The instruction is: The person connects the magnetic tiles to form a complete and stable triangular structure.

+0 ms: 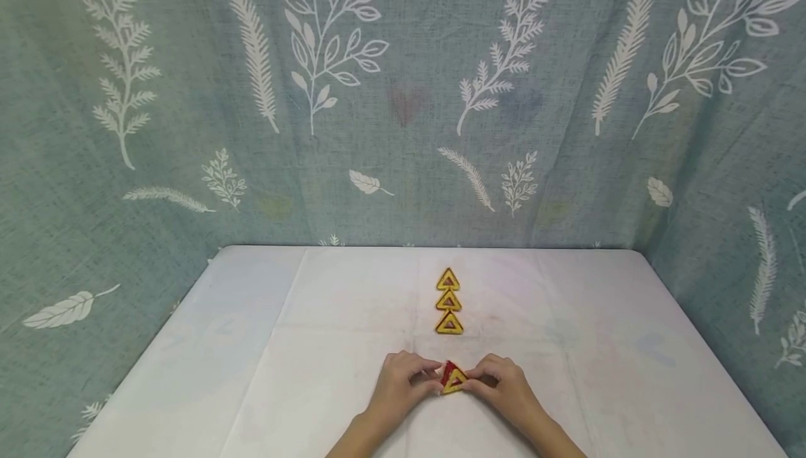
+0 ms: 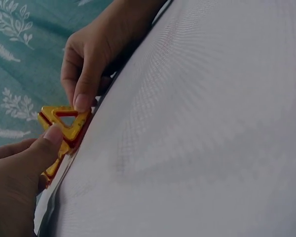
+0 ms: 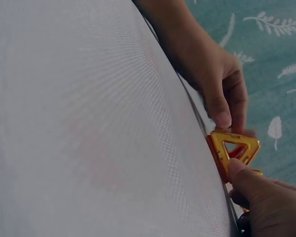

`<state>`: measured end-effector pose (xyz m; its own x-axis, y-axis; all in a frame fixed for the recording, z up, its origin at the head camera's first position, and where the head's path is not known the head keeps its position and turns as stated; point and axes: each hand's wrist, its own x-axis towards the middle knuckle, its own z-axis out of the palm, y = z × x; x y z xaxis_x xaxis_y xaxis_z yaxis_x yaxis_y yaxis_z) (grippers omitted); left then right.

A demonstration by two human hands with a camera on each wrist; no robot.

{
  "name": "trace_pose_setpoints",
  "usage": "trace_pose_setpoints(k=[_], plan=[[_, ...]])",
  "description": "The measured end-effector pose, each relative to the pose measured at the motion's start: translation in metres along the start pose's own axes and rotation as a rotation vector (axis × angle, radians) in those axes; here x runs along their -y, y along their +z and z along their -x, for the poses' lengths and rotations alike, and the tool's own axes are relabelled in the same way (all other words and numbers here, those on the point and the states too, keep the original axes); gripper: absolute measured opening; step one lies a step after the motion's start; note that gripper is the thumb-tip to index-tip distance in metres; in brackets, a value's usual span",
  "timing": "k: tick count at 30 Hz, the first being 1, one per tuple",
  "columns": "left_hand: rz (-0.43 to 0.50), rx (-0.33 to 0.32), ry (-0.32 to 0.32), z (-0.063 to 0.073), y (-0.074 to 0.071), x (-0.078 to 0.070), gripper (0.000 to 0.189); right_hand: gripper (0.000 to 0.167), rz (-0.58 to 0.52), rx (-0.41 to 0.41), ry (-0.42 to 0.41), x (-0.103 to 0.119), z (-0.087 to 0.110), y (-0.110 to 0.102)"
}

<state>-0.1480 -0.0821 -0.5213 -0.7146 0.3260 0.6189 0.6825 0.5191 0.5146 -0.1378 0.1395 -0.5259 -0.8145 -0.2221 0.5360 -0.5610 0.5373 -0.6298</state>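
Observation:
Close to the near side of the table, my left hand (image 1: 399,382) and right hand (image 1: 504,382) hold a small yellow and red triangular tile piece (image 1: 450,390) between them. It stands tilted up, a yellow triangle frame (image 2: 71,133) in front and red behind it. In the left wrist view, the left thumb (image 2: 52,134) presses the yellow face, and the right thumb (image 2: 82,101) is at another corner. The right wrist view shows the right thumb (image 3: 237,169) on the yellow frame (image 3: 242,137) and the left hand (image 3: 217,81) gripping the opposite corner.
Beyond the hands, three yellow triangle tiles with open centres lie in a column: a near one (image 1: 450,331), a middle one (image 1: 448,306) and a far one (image 1: 448,286). A white cloth (image 1: 340,304) covers the table. Leaf-patterned green curtain (image 1: 403,185) hangs behind and at both sides.

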Motion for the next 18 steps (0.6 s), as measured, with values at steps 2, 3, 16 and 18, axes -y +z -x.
trace_pose_setpoints(k=[2, 3, 16, 18], plan=[[-0.034, 0.022, 0.01, 0.0011, -0.0001, -0.0013, 0.03, 0.015, 0.001, -0.008, -0.016, 0.0012, 0.0003, -0.0002], [-0.051, 0.029, 0.013, 0.0017, -0.0001, -0.0019, 0.03, 0.015, 0.002, -0.013, -0.024, 0.0016, 0.0006, -0.0002], [-0.198, 0.051, -0.045, 0.0033, -0.0003, -0.0002, 0.023, 0.017, -0.003, 0.003, -0.006, 0.0029, -0.001, -0.0008], [-0.203, 0.067, -0.069, 0.0017, -0.0013, 0.0006, 0.021, 0.016, 0.001, 0.01, 0.002, 0.0021, -0.0036, -0.0002]])
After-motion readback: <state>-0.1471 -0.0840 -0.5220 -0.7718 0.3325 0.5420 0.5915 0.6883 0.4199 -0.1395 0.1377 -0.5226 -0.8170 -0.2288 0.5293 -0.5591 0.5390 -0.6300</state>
